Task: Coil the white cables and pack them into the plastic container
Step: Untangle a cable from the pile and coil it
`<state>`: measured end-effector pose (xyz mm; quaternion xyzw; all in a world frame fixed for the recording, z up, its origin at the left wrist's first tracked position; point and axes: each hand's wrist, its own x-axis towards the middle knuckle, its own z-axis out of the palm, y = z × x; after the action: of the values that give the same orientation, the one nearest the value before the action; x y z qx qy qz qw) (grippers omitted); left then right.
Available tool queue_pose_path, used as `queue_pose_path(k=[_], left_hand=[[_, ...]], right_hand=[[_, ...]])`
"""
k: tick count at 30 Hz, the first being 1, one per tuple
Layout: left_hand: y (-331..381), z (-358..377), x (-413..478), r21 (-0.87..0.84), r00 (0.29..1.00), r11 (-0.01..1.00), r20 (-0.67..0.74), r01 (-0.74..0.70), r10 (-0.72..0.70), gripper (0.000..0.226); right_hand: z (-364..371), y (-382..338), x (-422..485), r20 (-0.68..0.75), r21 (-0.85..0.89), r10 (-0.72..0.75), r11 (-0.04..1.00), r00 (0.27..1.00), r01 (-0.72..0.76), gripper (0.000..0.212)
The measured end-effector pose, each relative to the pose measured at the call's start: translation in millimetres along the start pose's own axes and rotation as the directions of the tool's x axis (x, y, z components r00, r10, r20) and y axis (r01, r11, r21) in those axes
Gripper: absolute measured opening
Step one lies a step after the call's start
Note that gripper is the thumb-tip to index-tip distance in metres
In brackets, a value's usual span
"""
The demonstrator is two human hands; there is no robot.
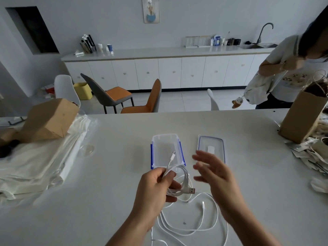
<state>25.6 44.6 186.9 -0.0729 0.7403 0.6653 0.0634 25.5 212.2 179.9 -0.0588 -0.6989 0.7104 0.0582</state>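
My left hand [156, 185] grips a coiled white cable [183, 176] just in front of the clear plastic container [182, 153] with blue clips. One small plug sticks up over the container and the USB plug points right. My right hand [214, 173] hovers beside the coil with fingers spread, holding nothing. Loose white cables [211, 226] lie uncoiled on the table below my hands. The container's lid [221, 144] lies flat to the right of the container.
A brown paper bag [301, 118] and scattered packets stand at the right table edge. Folded white cloth [40, 162] and a tipped brown bag [48, 119] fill the left. A person stands beyond the table's far right corner. Chairs stand behind the table.
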Motion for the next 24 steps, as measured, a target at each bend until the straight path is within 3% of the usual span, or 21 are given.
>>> queue_pose_path(k=[3, 5, 7, 11, 15, 20, 24], left_hand=[[-1.4, -0.2, -2.2, 0.066, 0.998, 0.998, 0.070, 0.004, -0.008, 0.018], [-3.3, -1.5, -2.0, 0.173, 0.993, 0.985, 0.114, -0.021, 0.001, 0.020], [-4.9, -2.5, -2.4, 0.257, 0.990, 0.966, 0.142, -0.024, -0.013, 0.023], [-6.2, -3.7, -2.4, 0.265, 0.993, 0.963, 0.095, 0.046, -0.074, 0.027], [-6.0, -6.7, 0.6, -0.056, 0.984, 0.983, 0.054, 0.175, -0.172, 0.024], [-9.1, -10.8, 1.2, -0.193, 0.963, 0.959, 0.208, 0.210, -0.169, 0.021], [-10.0, -5.3, -0.4, -0.187, 0.971, 0.968, 0.203, 0.165, -0.127, 0.019]], right_hand=[[2.9, -13.5, 19.4, 0.203, -0.391, -0.075, 0.908, 0.976, 0.151, 0.034], [10.2, -15.8, 27.2, 0.321, -0.652, -0.117, 0.693, 0.940, 0.309, 0.038], [19.6, -18.8, 28.1, 0.369, -0.712, -0.159, 0.585, 0.916, 0.388, 0.027], [28.7, -15.1, 17.5, 0.348, -0.646, -0.259, 0.630, 0.901, 0.431, 0.011], [27.8, -0.3, -4.5, 0.329, -0.599, -0.357, 0.637, 0.874, 0.485, 0.008], [10.8, 5.1, -4.4, 0.237, -0.572, -0.159, 0.774, 0.958, 0.270, 0.017], [7.7, 7.2, -4.1, 0.222, -0.525, -0.178, 0.806, 0.959, 0.272, 0.021]])
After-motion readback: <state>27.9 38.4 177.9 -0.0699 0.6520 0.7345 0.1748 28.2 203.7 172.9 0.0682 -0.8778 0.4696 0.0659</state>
